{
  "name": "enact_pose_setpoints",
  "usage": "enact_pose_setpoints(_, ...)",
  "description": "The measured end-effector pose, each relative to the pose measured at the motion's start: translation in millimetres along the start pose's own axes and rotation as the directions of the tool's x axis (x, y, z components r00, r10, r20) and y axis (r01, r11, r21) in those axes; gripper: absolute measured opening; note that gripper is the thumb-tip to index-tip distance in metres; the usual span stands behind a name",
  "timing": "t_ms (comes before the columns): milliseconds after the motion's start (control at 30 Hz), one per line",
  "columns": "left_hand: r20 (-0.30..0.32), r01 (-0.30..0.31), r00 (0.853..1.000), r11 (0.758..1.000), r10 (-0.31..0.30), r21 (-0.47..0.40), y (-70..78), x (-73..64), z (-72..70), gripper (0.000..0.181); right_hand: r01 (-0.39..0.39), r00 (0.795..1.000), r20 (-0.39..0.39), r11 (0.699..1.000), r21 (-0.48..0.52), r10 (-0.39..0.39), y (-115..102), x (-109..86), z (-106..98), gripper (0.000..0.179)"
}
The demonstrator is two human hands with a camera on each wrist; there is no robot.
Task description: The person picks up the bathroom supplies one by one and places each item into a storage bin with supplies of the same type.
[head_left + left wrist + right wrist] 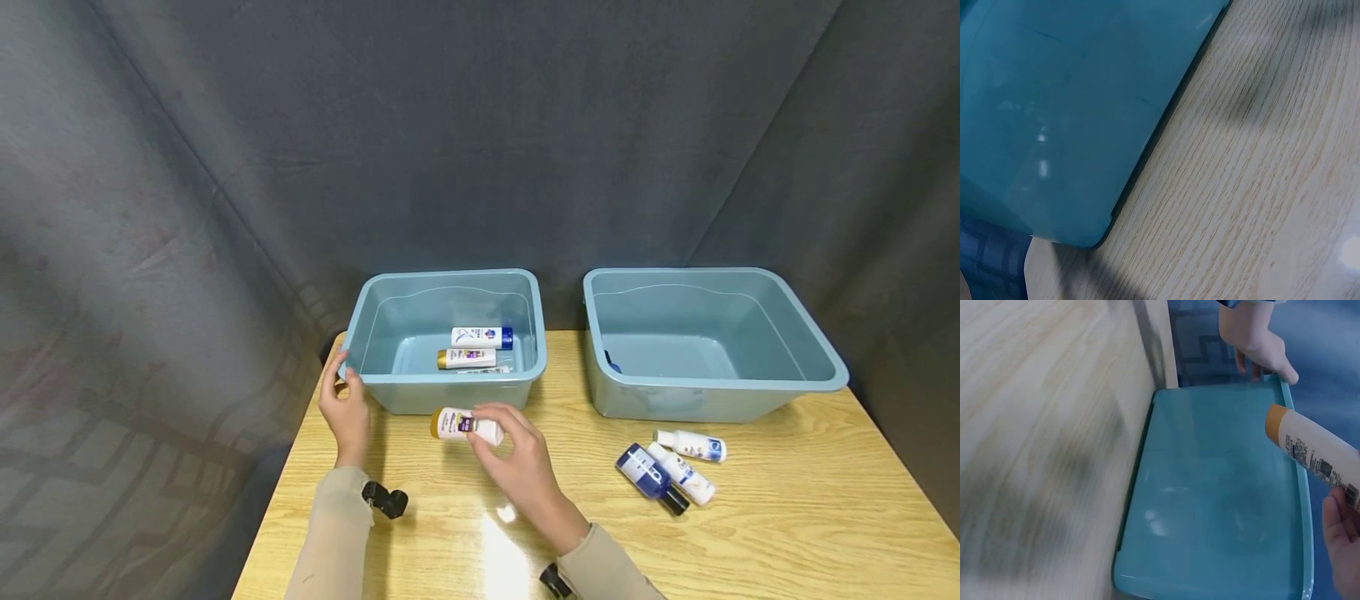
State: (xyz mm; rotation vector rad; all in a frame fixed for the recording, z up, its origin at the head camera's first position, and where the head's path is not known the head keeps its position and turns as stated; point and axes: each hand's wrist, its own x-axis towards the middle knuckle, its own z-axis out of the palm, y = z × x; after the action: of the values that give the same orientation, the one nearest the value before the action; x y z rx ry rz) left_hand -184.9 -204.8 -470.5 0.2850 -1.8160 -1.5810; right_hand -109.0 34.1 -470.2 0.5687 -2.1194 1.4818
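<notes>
My right hand (525, 467) pinches a white bottle with a gold cap (453, 423) in front of the left blue plastic bin (442, 393). In the right wrist view the same bottle (1316, 450) is tilted, its orange-gold cap pointing away from the fingers. My left hand (348, 417) grips the front left corner of that bin's rim, thumb on the rim. Inside the bin lie a white bottle with a blue cap (480, 337), another white bottle with a gold cap (467, 358), and something partly hidden behind the front wall. The left wrist view shows only the bin's side (1072, 125).
A second blue bin (675, 404) stands to the right, with a dark blue item (612, 364) partly hidden inside. Before it on the wooden table (810, 500) lie a dark blue bottle (645, 471) and two white bottles (697, 446). A grey curtain (480, 150) hangs behind.
</notes>
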Motion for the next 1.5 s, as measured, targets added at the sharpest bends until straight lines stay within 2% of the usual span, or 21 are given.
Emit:
enact_pose_setpoints(67, 0.001, 0.004, 1.000, 1.000, -0.004, 0.006, -1.3, 0.5, 0.0, 0.033, 0.012, 1.000, -0.005, 1.000, 0.010, -0.012, -0.6, 1.6, -0.3, 0.034)
enact_pose_setpoints(300, -0.007, 0.030, 1.000, 0.999, -0.030, 0.018, -34.5, 8.8, 0.2, 0.033, 0.059, 0.998, -0.029, 0.998, 0.031, -0.058, -4.2, 7.2, 0.0, 0.033)
enact_pose_setpoints(367, -0.013, 0.029, 0.999, 0.999, -0.029, 0.021, -38.1, 9.4, 0.2, 0.033, 0.079, 0.996, -0.036, 0.996, 0.035, -0.077, -6.0, 9.8, -0.2, 0.033)
enact_pose_setpoints(733, -0.026, 0.006, 1.000, 1.000, -0.006, 0.005, -38.1, 8.2, 0.9, 0.031, 0.171, 0.983, -0.076, 0.984, 0.049, -0.167, -16.0, 33.5, -1.3, 0.033)
enact_pose_setpoints(1000, -0.028, 0.013, 1.000, 1.000, -0.013, 0.008, -39.7, 8.3, 0.5, 0.031, 0.161, 0.985, -0.069, 0.985, 0.054, -0.157, -13.5, 46.0, -1.1, 0.030)
enact_pose_setpoints(1033, -0.026, 0.013, 1.000, 1.000, -0.013, 0.006, -35.5, 7.3, 0.3, 0.031, 0.161, 0.985, -0.069, 0.986, 0.050, -0.157, -13.2, 47.7, -0.7, 0.030)
enact_pose_setpoints(1167, -0.036, -0.003, 0.999, 1.000, 0.003, -0.001, -36.8, 8.2, 0.5, 0.031, 0.156, 0.986, -0.072, 0.987, 0.042, -0.152, -12.3, 54.3, 0.8, 0.029)
enact_pose_setpoints(1233, -0.039, -0.008, 0.999, 1.000, 0.007, -0.003, -36.8, 8.2, 0.8, 0.031, 0.158, 0.985, -0.080, 0.986, 0.045, -0.154, -11.5, 57.4, 1.9, 0.029)
enact_pose_setpoints(1267, -0.044, -0.011, 0.999, 1.000, 0.011, -0.002, -41.4, 9.3, 1.0, 0.031, 0.161, 0.984, -0.085, 0.986, 0.047, -0.156, -10.9, 58.7, 2.2, 0.029)
enact_pose_setpoints(1500, -0.037, -0.011, 0.999, 1.000, 0.011, -0.006, -40.9, 9.0, 1.3, 0.031, 0.176, 0.978, -0.122, 0.983, 0.059, -0.168, -4.2, 65.1, 4.2, 0.028)
